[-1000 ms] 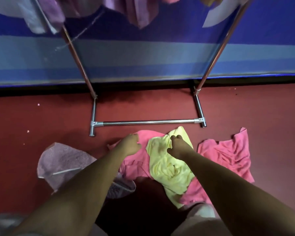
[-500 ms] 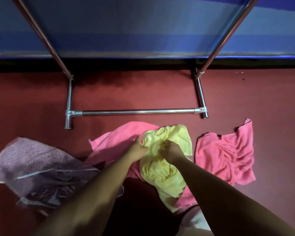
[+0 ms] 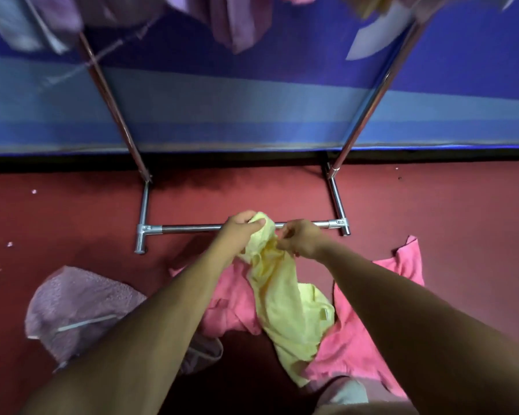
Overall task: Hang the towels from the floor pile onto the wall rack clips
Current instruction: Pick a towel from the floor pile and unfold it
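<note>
A yellow towel (image 3: 285,298) is lifted off the red floor, its top edge bunched between my hands and its lower part draped over the pile. My left hand (image 3: 242,227) grips one bunched corner, and my right hand (image 3: 298,241) pinches the edge just beside it. Beneath it lie a pink towel (image 3: 231,307) at the centre and another pink towel (image 3: 402,271) to the right. A lilac towel (image 3: 81,307) rests on the floor at the left. The metal rack (image 3: 198,227) stands ahead, with towels hanging blurred (image 3: 231,22) along the top of the view.
The rack's two slanted uprights (image 3: 114,115) rise against a blue striped wall (image 3: 252,100). Its base bar crosses the red floor (image 3: 57,220) just behind my hands. My knee (image 3: 342,393) shows at the bottom edge.
Both hands closed on the yellow towel and raised it from the pile toward the rack. The view tilted up, bringing the hanging towels back into sight.
</note>
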Action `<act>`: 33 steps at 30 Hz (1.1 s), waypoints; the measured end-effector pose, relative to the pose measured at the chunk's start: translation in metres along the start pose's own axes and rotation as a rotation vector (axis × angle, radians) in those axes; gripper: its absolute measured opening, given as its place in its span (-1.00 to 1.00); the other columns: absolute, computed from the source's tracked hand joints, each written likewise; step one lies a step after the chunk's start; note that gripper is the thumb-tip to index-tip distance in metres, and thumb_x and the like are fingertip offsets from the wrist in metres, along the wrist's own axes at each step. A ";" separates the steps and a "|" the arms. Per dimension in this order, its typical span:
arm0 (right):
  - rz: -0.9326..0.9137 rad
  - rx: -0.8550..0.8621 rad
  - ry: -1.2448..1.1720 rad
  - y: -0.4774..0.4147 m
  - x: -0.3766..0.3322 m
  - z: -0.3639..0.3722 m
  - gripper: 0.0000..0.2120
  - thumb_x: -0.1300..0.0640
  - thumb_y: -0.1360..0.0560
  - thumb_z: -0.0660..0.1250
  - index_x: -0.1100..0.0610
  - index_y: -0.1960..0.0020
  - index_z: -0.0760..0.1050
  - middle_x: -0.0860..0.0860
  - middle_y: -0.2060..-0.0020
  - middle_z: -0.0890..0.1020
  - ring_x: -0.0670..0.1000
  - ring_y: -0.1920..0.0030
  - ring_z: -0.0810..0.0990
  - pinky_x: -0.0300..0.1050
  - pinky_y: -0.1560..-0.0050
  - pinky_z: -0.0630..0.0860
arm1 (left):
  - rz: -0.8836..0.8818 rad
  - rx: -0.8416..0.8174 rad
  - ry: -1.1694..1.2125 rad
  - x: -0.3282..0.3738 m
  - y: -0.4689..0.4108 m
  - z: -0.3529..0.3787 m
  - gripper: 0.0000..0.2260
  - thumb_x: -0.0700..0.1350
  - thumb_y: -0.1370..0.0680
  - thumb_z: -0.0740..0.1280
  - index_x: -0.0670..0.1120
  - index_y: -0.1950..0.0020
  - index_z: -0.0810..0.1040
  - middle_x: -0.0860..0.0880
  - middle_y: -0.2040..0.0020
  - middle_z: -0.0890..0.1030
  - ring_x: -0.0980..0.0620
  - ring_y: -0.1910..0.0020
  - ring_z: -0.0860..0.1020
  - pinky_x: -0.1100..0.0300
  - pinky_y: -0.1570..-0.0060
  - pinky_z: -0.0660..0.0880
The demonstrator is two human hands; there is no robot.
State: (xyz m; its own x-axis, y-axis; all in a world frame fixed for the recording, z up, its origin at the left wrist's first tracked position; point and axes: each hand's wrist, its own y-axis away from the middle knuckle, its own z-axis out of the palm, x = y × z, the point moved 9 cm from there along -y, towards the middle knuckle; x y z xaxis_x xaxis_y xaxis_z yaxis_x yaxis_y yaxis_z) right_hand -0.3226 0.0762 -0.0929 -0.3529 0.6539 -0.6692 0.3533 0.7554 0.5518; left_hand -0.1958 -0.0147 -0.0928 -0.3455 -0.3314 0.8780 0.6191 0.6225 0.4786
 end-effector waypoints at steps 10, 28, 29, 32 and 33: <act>-0.402 -0.194 -0.388 0.148 -0.174 -0.053 -0.49 0.39 -0.50 0.38 0.04 -0.39 0.47 0.05 0.28 0.60 0.02 0.28 0.57 -0.07 0.20 0.56 | 0.513 -0.075 -0.377 0.218 0.141 -0.026 -0.96 -0.13 -0.53 0.40 0.00 0.04 0.61 0.06 0.16 0.61 0.15 0.20 0.52 0.21 0.12 0.43; -0.635 0.133 -0.389 0.234 -0.247 -0.068 -0.76 0.15 -0.43 0.51 0.06 0.26 0.44 -0.01 0.38 0.53 0.01 0.31 0.48 -0.07 0.23 0.38 | 0.521 0.001 0.092 0.241 0.247 -0.096 -0.86 -0.29 -0.51 0.40 -0.05 0.10 0.60 -0.08 0.20 0.64 0.04 0.23 0.56 0.22 0.14 0.48; -0.637 0.113 -0.332 0.235 -0.251 -0.065 -0.78 0.19 -0.46 0.49 0.09 0.22 0.45 -0.03 0.38 0.55 -0.02 0.32 0.49 -0.10 0.23 0.39 | 0.537 -0.017 0.105 0.242 0.249 -0.095 -0.82 -0.31 -0.52 0.38 -0.03 0.11 0.61 -0.06 0.21 0.64 0.05 0.25 0.57 0.24 0.17 0.49; -0.616 -0.036 -0.248 0.237 -0.259 -0.047 -0.86 0.15 -0.49 0.48 0.18 0.05 0.55 0.05 0.26 0.62 -0.03 0.20 0.56 -0.08 0.11 0.45 | 0.578 -0.066 -0.009 0.247 0.254 -0.083 -0.78 -0.39 -0.52 0.35 -0.06 0.07 0.63 -0.03 0.23 0.63 0.09 0.26 0.56 0.27 0.20 0.50; -0.608 -0.067 -0.212 0.237 -0.261 -0.042 -0.83 0.12 -0.49 0.48 0.19 0.00 0.59 0.09 0.22 0.65 -0.04 0.16 0.58 -0.06 0.06 0.47 | 0.583 -0.066 -0.038 0.248 0.255 -0.080 -0.78 -0.39 -0.52 0.35 -0.08 0.06 0.62 -0.03 0.23 0.64 0.09 0.26 0.56 0.26 0.19 0.50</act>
State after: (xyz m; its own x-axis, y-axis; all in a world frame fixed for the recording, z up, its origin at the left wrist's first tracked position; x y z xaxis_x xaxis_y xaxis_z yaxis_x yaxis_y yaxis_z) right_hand -0.1831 0.0864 0.2331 -0.2917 0.0918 -0.9521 0.0868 0.9938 0.0692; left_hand -0.0671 0.0047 0.2477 0.0410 0.0791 0.9960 0.7570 0.6482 -0.0827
